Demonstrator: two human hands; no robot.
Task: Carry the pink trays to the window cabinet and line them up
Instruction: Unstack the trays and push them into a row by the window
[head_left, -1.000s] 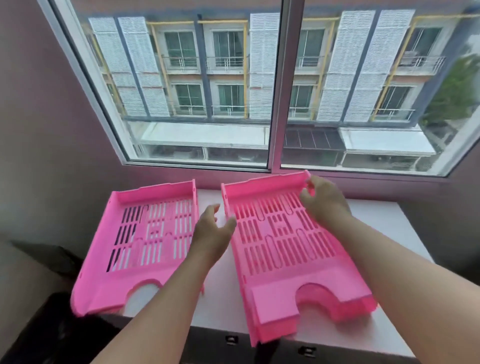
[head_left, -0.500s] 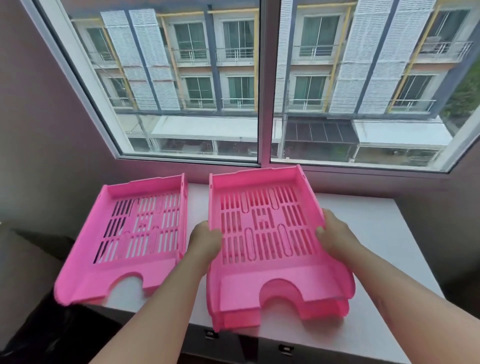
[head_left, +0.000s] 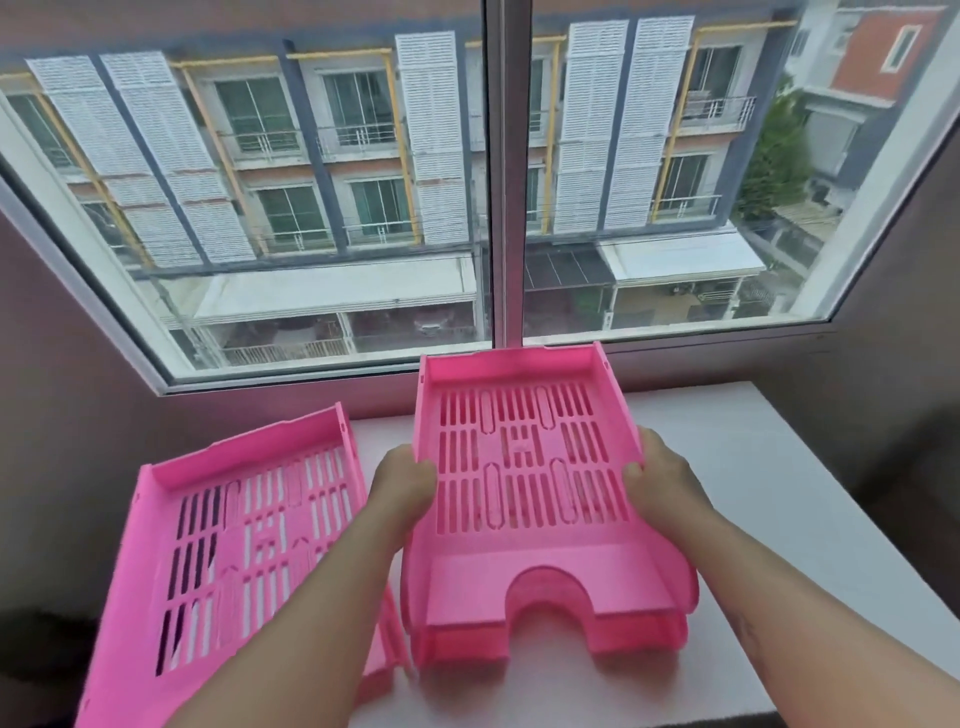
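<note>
Two pink slotted trays lie on the white window cabinet top (head_left: 769, 493). The right pink tray stack (head_left: 524, 467) sits in the middle, with a second tray's rim showing under its front edge. My left hand (head_left: 402, 483) grips its left wall and my right hand (head_left: 660, 480) grips its right wall. The left pink tray (head_left: 244, 545) lies angled at the cabinet's left end, its front corner hanging past the edge. My left forearm crosses over its right side.
A large window (head_left: 488, 208) with a centre post rises right behind the cabinet. Dark walls close in on both sides. White cabinet surface stretches to the right of the trays. A dark object (head_left: 31, 649) lies low at the left.
Both hands have gone from hovering over the right tray to gripping its side walls. The right tray has been turned straighter and shifted right, away from the left tray.
</note>
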